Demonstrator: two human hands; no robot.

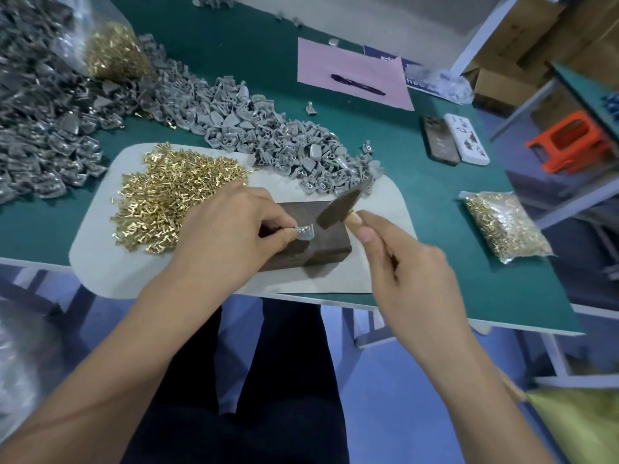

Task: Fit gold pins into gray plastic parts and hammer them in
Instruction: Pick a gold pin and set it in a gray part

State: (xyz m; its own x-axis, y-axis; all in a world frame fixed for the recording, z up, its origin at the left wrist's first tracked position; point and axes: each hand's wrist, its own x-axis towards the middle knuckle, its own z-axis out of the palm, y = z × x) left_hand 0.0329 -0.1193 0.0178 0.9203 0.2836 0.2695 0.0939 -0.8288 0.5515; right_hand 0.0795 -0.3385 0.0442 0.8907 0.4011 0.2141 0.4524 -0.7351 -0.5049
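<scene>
Left hand [231, 236] pinching gray part [304, 232] on block [311, 236]. Right hand [398, 262] gripping hammer [338, 209], head raised just above block. Strike square on pin; keep fingertips off part's top.

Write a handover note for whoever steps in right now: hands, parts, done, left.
Left hand pinches a gray part on the dark block.
Right hand grips the hammer, head raised just above the part and motion-blurred.
Loose gold pins lie left of the block on the white mat; unfilled gray parts are piled behind it.
Done: part positioned on the block; pin state too small to tell.
Left: hammer it, then repeat.
</scene>
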